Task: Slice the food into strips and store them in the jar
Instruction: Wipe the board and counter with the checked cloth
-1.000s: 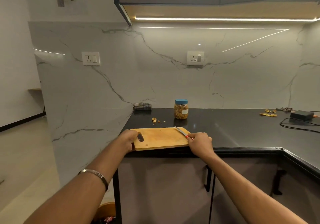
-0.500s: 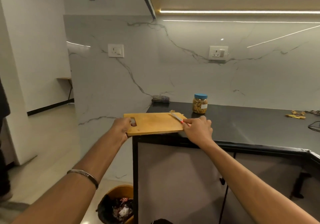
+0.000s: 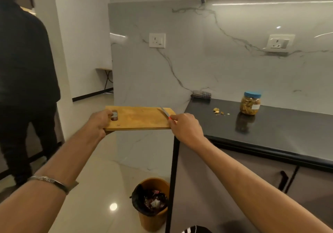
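Both hands hold the board [image 3: 138, 118] in the air: left hand [image 3: 98, 122] grips its slotted end, right hand [image 3: 185, 127] grips the other end with the knife [image 3: 165, 113]. Jar [image 3: 250, 103] stands on the counter [image 3: 281, 124] right of the right hand, its white label unreadable.

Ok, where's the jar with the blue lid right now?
The jar stands upright at the right of the head view, on the black counter near the marble wall, just right of some scraps.

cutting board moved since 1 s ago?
Yes. The cutting board has left the counter: it is now held in the air off its left end, above the floor, away from the jar.
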